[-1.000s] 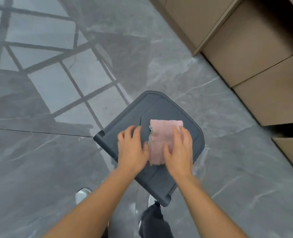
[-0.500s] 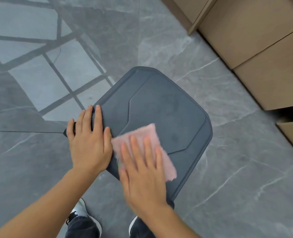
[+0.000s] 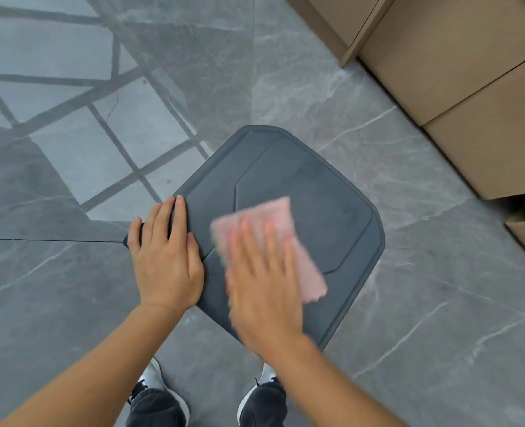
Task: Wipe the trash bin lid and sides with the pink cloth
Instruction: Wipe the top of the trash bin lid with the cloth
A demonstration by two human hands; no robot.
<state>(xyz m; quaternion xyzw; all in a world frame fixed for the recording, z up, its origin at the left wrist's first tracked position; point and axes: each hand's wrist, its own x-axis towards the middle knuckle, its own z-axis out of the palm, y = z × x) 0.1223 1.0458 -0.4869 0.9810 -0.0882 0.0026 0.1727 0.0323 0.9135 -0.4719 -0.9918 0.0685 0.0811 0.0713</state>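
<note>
Looking down from the head camera, one dark grey trash bin lid [image 3: 310, 211] fills the middle of the view, its corners rounded and a raised panel outlined on its top. The bin stands on a grey marble-patterned floor [image 3: 439, 303], near two tan cabinet fronts [image 3: 470, 87] along the floor's far right edge.

One pink cloth [image 3: 286, 238] lies flat on the near half of the lid, folded to a rough rectangle. The right hand [image 3: 264, 285] rests palm-down on top of it, fingers spread and flat, pressing the cloth to the lid rather than pinching it; hand and cloth are both blurred. The cloth's far and right edges stick out past the fingers.

The left hand [image 3: 165, 257] lies palm-down on the lid's left corner, its fingers straight and close together, the thumb over the lid's edge. It holds nothing.

Two bare forearms reach in from the bottom of the frame. Below them two shoes [image 3: 153, 377] with white toes stand on the floor, one each side of the lid's near corner, with dark trouser legs above them.
</note>
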